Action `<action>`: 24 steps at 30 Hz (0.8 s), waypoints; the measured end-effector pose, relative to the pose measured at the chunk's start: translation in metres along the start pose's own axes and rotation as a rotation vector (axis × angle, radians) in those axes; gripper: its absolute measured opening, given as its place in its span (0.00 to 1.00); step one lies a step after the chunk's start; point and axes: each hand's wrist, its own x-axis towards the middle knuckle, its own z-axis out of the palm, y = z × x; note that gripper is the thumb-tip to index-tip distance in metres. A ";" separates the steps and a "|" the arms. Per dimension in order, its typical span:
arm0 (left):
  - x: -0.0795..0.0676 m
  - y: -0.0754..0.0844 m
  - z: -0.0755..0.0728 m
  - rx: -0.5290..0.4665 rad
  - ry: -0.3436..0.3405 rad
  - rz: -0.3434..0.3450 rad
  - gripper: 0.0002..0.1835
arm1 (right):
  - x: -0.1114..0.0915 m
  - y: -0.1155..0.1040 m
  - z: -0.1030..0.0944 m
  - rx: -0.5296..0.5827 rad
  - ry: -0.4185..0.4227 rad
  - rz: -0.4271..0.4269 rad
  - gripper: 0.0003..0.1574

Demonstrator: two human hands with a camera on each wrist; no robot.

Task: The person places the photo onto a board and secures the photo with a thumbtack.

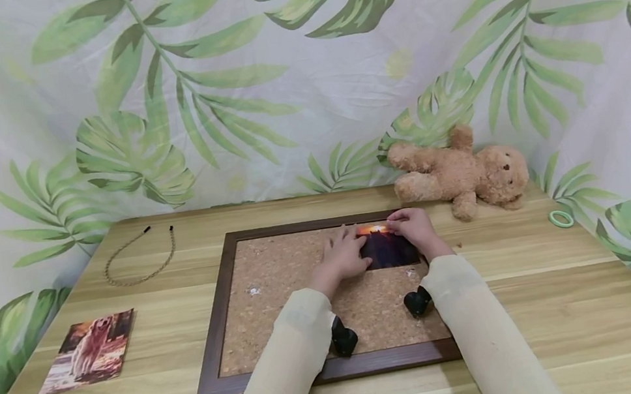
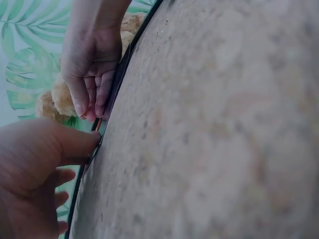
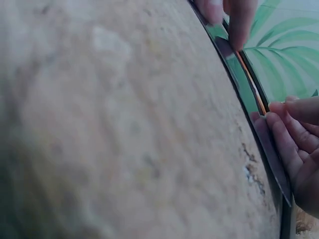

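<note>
A sunset photo (image 1: 387, 252), dark below and orange on top, lies on the upper right of a cork board (image 1: 276, 261) with a dark brown frame. My left hand (image 1: 342, 256) rests at the photo's left edge, fingers spread and touching it. At the photo's top right, my right hand (image 1: 416, 229) pinches a tiny thin pin (image 3: 280, 103) between thumb and fingertip, seen in the right wrist view. The pin's far end is too small to make out. In the left wrist view the photo's edge stands slightly off the cork.
A dog photo (image 1: 91, 351) lies on the table at left, below a chain (image 1: 142, 279) with black ends. A teddy bear (image 1: 460, 172) lies on its side at back right, near a green ring (image 1: 561, 219). White marks (image 1: 253, 291) show on the cork.
</note>
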 end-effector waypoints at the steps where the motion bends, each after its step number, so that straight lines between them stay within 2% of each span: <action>1: 0.000 -0.002 0.000 -0.013 -0.017 0.017 0.30 | 0.001 -0.001 0.001 -0.012 0.000 -0.002 0.12; 9: 0.000 -0.011 0.004 -0.009 -0.043 0.089 0.35 | 0.006 -0.007 0.007 -0.132 -0.006 -0.077 0.10; 14: -0.002 -0.012 0.006 -0.013 -0.060 0.084 0.36 | 0.005 -0.005 0.011 -0.189 -0.002 -0.081 0.09; 24: -0.003 -0.013 0.008 -0.041 -0.044 0.072 0.37 | 0.004 0.000 0.015 -0.296 0.010 -0.096 0.10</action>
